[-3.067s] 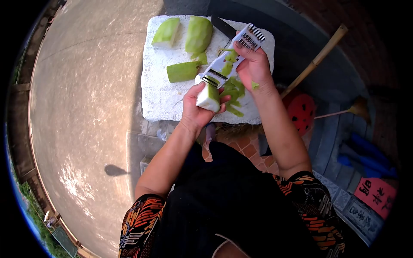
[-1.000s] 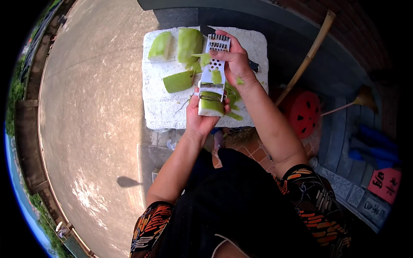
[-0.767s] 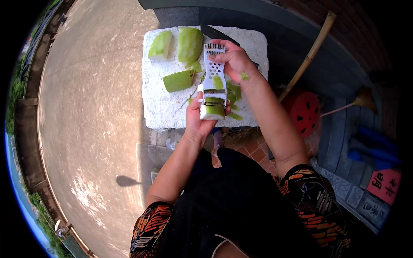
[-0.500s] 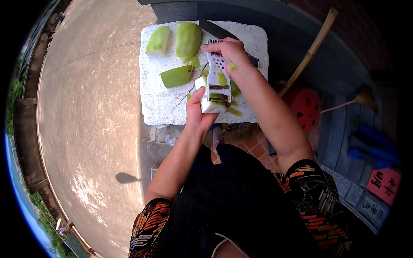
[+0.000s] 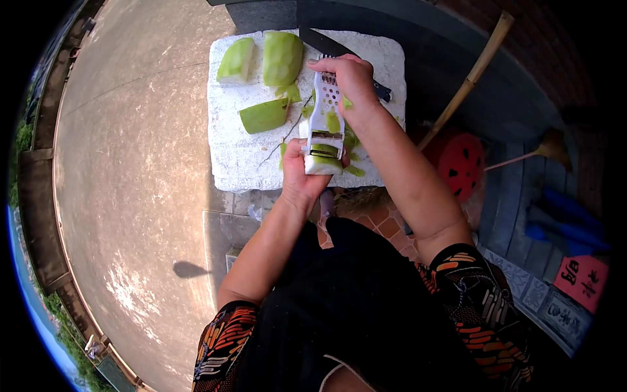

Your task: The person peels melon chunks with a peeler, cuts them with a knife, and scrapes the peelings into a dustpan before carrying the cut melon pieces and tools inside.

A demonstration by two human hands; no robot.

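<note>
My left hand (image 5: pixel 302 178) is closed around a chunk of pale green gourd (image 5: pixel 319 166), white on its cut faces with a strip of green rind on top. My right hand (image 5: pixel 356 83) grips the upper end of a white plastic peeler-grater (image 5: pixel 320 119), whose slotted blade end lies over the chunk. A scrap of green peel clings to the grater's face. Left of the hands lie an unpeeled gourd piece (image 5: pixel 264 116) and two peeled ones, a large piece (image 5: pixel 282 59) and a smaller piece (image 5: pixel 236 60). Behind my right hand a knife (image 5: pixel 326 44) is partly hidden.
A white, cracked block (image 5: pixel 228 157) serves as the work surface, with green peelings (image 5: pixel 354 170) scattered on it. To the right are a bamboo pole (image 5: pixel 467 81), a red perforated round object (image 5: pixel 461 166) and a pink sign (image 5: pixel 581 281). Concrete ground (image 5: pixel 137 163) spreads out on the left.
The peeler has shifted slightly down and left over the chunk, and more green rind shows beneath its blade end. My left thumb has moved lower. The other gourd pieces lie unchanged.
</note>
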